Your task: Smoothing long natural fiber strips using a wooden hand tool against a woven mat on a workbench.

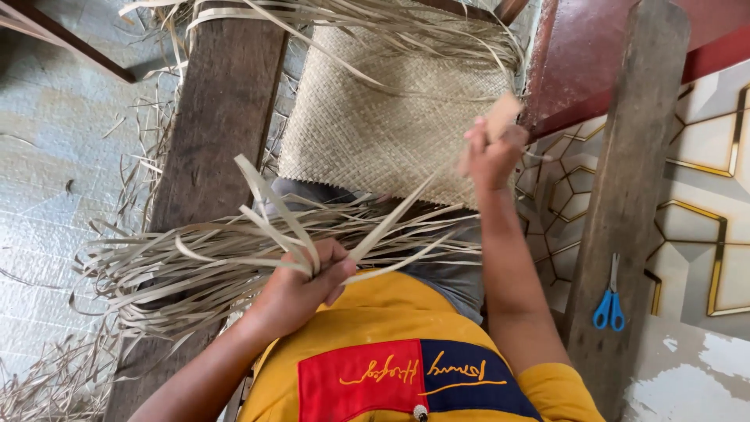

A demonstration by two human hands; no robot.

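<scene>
Scissors (609,301) right of woven mat (391,117)

Soft, even daylight fills the view, bright without harsh shadows. Mild glare washes the pale floor at 9 o'clock. The right hand (491,152) at 1 o'clock is motion-blurred; the woven mat (375,117) stays sharp. Edges bow slightly outward.

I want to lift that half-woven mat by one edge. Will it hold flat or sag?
The woven mat would probably sag: it is thin, plaited from flat dry strips. Its loose strips already droop and curl beside the left hand, so it likely weighs little. Unwoven ends may slip loose.
</scene>
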